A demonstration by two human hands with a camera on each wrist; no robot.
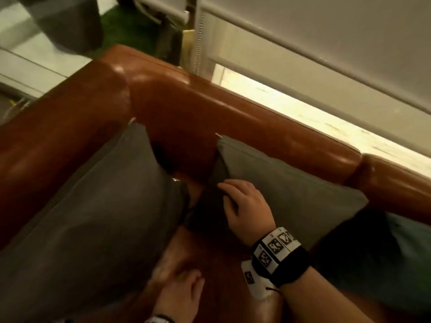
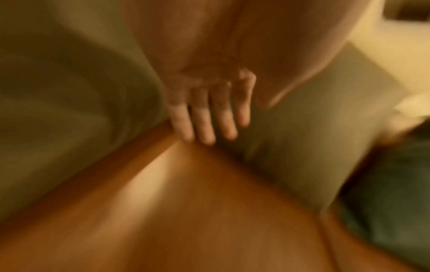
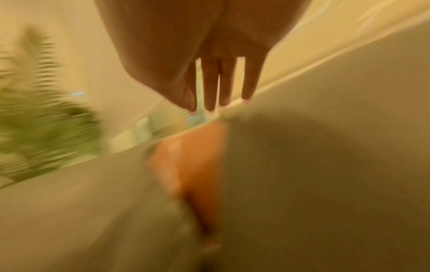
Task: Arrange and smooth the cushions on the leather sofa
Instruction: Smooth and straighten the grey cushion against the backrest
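Cushion (image 1: 291,183) under right hand (image 1: 247,206) fingers (image 1: 227,184), against sofa (image 1: 186,108) back.

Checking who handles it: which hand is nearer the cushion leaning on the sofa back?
Right. The right hand rests on that cushion; the left hand is lower, over the seat.

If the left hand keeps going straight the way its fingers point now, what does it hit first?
Most likely the gap between the two grey cushions: the left hand, fingers straight, points up the bare leather seat toward the dark cushion edge beside the right hand. Depth is unclear.
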